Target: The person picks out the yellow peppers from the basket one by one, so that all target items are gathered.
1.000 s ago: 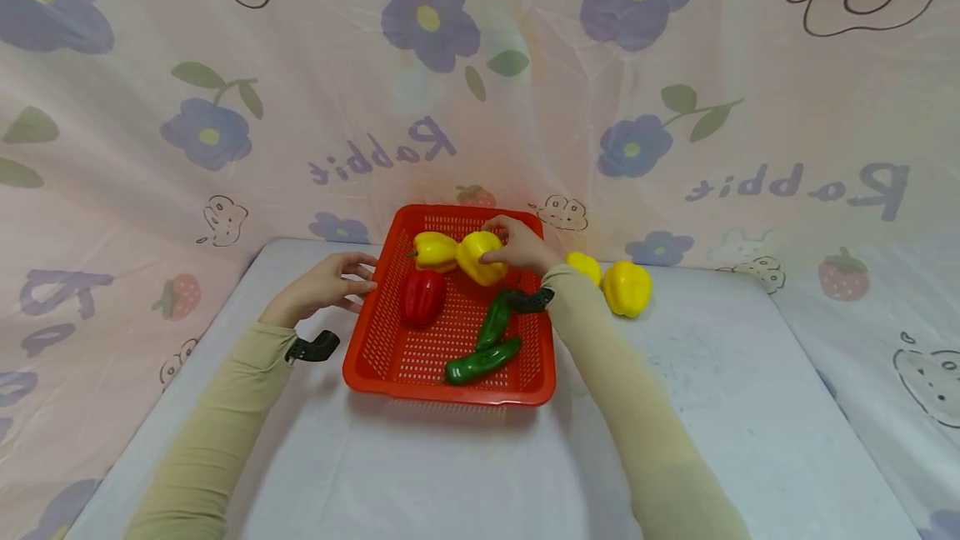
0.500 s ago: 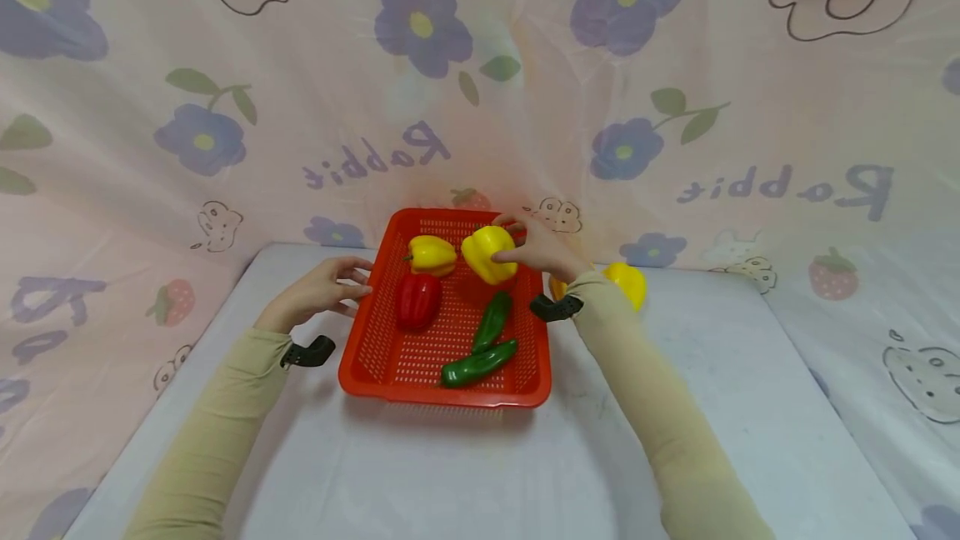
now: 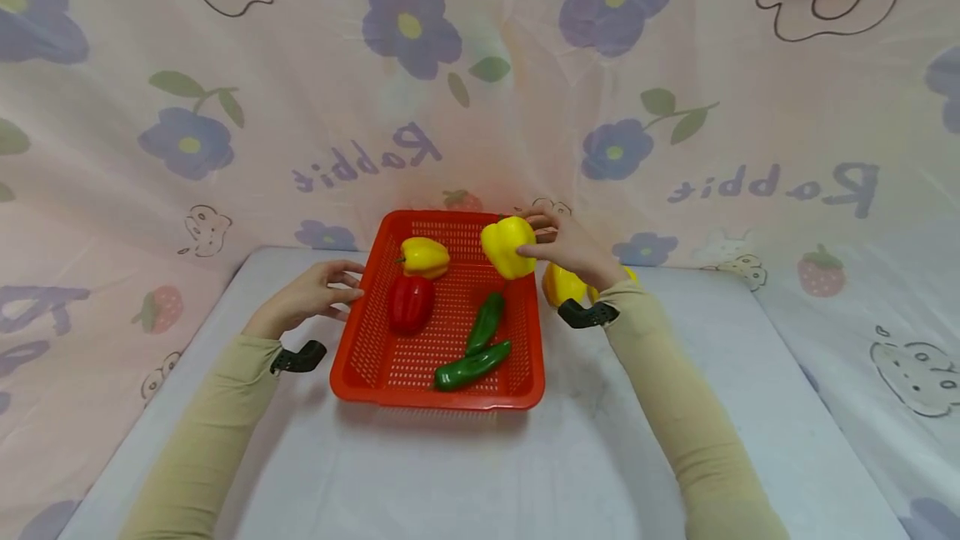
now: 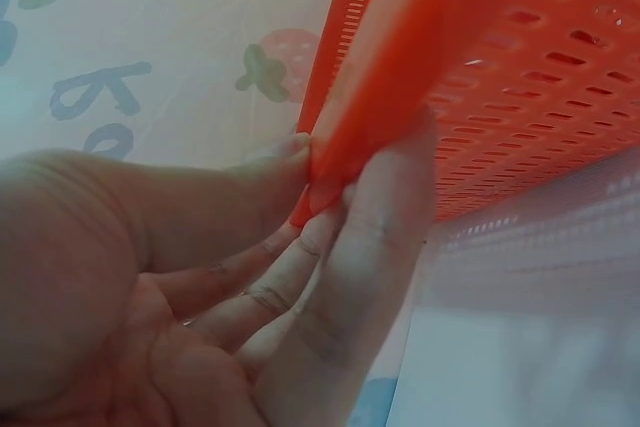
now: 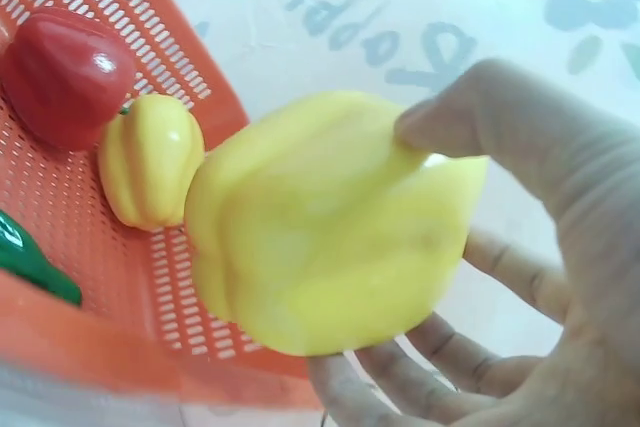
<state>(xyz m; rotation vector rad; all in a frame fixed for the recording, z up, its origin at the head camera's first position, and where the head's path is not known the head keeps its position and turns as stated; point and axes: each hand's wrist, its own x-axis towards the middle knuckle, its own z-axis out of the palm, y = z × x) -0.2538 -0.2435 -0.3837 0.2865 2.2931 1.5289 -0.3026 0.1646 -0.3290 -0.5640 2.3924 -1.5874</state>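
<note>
My right hand (image 3: 576, 250) grips a yellow bell pepper (image 3: 508, 247) between thumb and fingers, over the back right corner of the red plastic basket (image 3: 442, 401). Seen from the right wrist, this yellow pepper (image 5: 320, 227) fills the middle, thumb on top and fingertips underneath. At the basket's left side, my left hand (image 3: 313, 295) pinches the rim; the left wrist view has the thumb on one face of the rim (image 4: 370, 117) and fingers on the other. Inside the basket lie a smaller yellow bell pepper (image 3: 425, 257), a red bell pepper (image 3: 410, 304) and two green peppers (image 3: 472, 367).
More yellow bell peppers (image 3: 564, 284) sit on the white table (image 3: 675, 423) right of the basket, partly hidden behind the right wrist. A patterned curtain (image 3: 480, 107) hangs along the table's back edge and sides.
The right hand has carried the yellow bell pepper up and rightward, away from the smaller yellow one, toward the basket's right rim. The left hand keeps its place on the rim.
</note>
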